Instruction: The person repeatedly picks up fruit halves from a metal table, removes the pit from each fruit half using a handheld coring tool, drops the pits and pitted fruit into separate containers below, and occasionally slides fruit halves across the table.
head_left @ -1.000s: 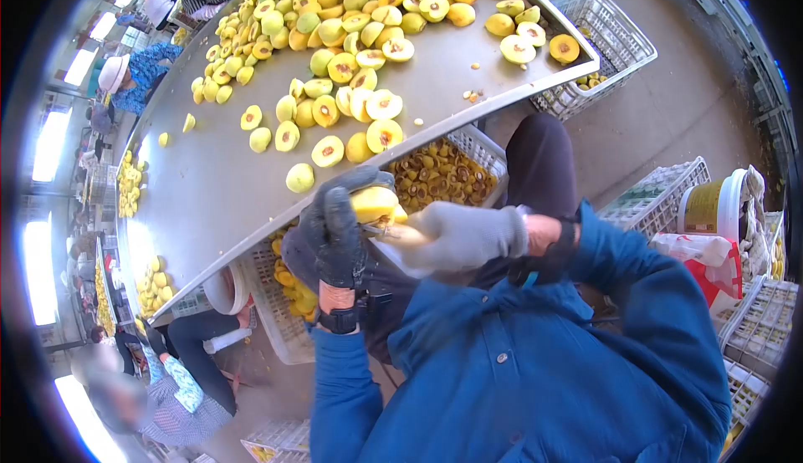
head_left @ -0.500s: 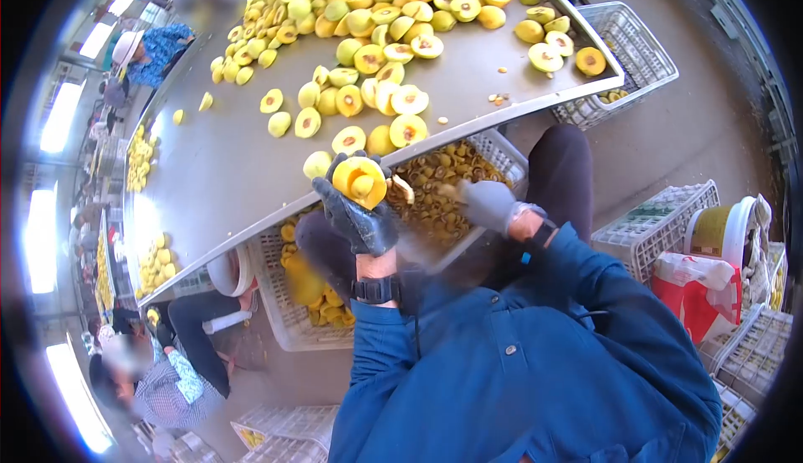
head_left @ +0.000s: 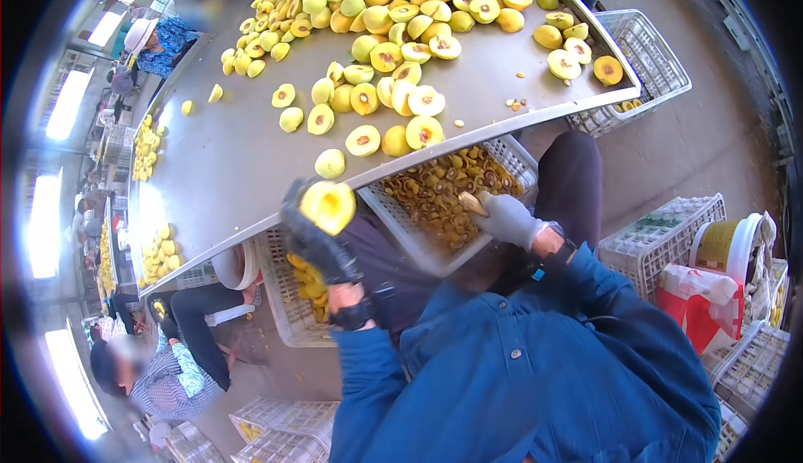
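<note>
My left hand (head_left: 319, 241), in a dark glove, grips a yellow peach half (head_left: 329, 206) with a smooth, hollowed cut face turned up. It is over the gap between the table edge and my lap. My right hand (head_left: 508, 222), in a grey glove, is closed round a short tan tool (head_left: 473, 204) whose exact kind I cannot make out. Under that hand stands a white crate (head_left: 401, 233) full of brownish pits and scraps (head_left: 447, 183). Left of my knee, a second crate (head_left: 288, 317) contains yellow peach pieces (head_left: 308, 286).
Many cut peaches (head_left: 393, 11) are heaped on the metal table (head_left: 242, 153), whose raised rim runs before my knees. Crates (head_left: 661, 233), a bucket (head_left: 726, 245) and a red-and-white bag (head_left: 694, 296) stand at right. A co-worker (head_left: 171, 371) sits at lower left.
My left hand has moved left and down with the peach half. The loose piece in its hollow and the hanging strip are gone. My right hand remains over the scrap crate.
</note>
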Available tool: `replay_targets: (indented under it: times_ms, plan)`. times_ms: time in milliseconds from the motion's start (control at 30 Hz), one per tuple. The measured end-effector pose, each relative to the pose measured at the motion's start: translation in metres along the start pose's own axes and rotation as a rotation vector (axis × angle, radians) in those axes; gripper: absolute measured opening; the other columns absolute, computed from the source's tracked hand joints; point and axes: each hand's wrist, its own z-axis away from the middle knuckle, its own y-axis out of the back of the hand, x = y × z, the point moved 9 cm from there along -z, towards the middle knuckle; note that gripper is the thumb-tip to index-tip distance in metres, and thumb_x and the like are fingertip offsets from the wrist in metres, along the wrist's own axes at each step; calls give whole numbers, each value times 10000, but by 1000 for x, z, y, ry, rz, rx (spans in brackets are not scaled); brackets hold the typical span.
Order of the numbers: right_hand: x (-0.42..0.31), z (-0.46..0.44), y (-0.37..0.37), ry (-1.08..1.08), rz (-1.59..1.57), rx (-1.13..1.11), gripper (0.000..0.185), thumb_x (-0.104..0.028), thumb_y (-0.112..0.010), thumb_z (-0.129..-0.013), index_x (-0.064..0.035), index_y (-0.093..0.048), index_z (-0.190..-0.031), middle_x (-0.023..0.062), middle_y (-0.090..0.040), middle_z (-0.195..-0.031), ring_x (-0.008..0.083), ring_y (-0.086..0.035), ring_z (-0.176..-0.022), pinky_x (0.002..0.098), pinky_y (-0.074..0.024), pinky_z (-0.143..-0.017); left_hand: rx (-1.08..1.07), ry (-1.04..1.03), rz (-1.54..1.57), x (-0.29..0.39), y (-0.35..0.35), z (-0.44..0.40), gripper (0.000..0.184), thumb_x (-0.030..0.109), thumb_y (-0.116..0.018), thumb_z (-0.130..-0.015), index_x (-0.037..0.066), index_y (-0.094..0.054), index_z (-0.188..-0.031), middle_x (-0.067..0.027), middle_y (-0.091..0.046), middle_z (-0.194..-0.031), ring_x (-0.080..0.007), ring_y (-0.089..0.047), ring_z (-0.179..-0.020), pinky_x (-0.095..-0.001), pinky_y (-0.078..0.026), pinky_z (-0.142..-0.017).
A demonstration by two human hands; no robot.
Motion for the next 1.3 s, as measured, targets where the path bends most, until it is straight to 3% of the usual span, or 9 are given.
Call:
replay_targets:
  times_ms: [167, 267, 433, 667, 833, 933, 1033, 1133, 1300]
  plan:
    - [25, 7, -21, -86, -105, -120, 316, -284, -638, -852, -4, -568, -979, 238, -656, -803, 400, -657, -788, 473, -507, -718, 2, -358, -787, 5, 57, -56, 297, 197, -557, -960, -7, -598, -1171, -171, -644, -1101, -296, -614, -1015, -390, -482, -912]
    - [21, 9, -27, -62, -117, -134, 315, -288, -638, -847, -3, -567, -958, 236, -659, -805, 403, -656, -784, 472, -510, -715, -294, -579, -734, -4, -12, -63, 320, 167, -616, -913, 25, -601, -1200, -183, -630, -1146, -333, -600, -1061, -419, -467, -932]
    - [15, 21, -16, -36, -27, -65, 297, -277, -633, -841, -13, -561, -955, 227, -655, -772, 411, -651, -759, 484, -510, -698, -717, -272, -854, -111, -129, -63, 625, 360, -713, -812, 39, -529, -1315, -221, -554, -1310, -373, -519, -1227, -444, -410, -1033]
    - [-31, 8, 42, 63, -252, 173, 289, -267, -646, -842, -21, -556, -964, 248, -638, -765, 416, -647, -774, 481, -504, -685, -704, 71, -273, -89, -118, -55, 553, 146, -763, -772, -4, -557, -1264, -158, -648, -1149, -214, -632, -1044, -354, -505, -925]
    - [-105, -22, 69, 177, -890, 368, 270, -214, -626, -873, 2, -577, -1027, 121, -691, -748, 235, -653, -623, 379, -509, -609, -786, 9, -164, 5, -105, 16, 551, 72, -722, -821, -19, -508, -1320, -143, -625, -1162, -188, -598, -1074, -329, -490, -947]
    - [-127, -14, 14, -181, -1471, -264, 253, -189, -596, -891, 19, -581, -1035, 61, -691, -780, 121, -591, -578, 300, -482, -545, -481, 99, 208, 11, -90, 39, 552, 103, -635, -891, -29, -420, -1381, -172, -593, -1210, -225, -585, -1109, -351, -471, -980]
    - [-133, 1, 22, -142, -1360, -212, 239, -188, -584, -908, 20, -575, -1025, 50, -679, -776, 80, -551, -543, 263, -450, -497, -364, -12, 212, 21, -82, 52, 560, 111, -587, -920, -33, -359, -1411, -186, -565, -1248, -239, -579, -1126, -361, -462, -993]
    - [-139, 24, 68, 237, -596, 223, 234, -213, -620, -892, -21, -571, -1017, 124, -632, -702, 250, -594, -533, 363, -464, -491, -355, -217, -129, 33, -79, 56, 548, 165, -545, -964, -14, -323, -1432, -178, -568, -1217, -244, -601, -1075, -378, -495, -955]
    - [-151, 45, 75, 380, -56, 297, 220, -252, -638, -875, -61, -531, -882, 161, -596, -628, 361, -625, -576, 442, -473, -505, -357, 240, 443, 32, -92, 64, 506, 348, -402, -1031, -4, -382, -1394, -153, -609, -1082, -243, -636, -931, -365, -545, -835]
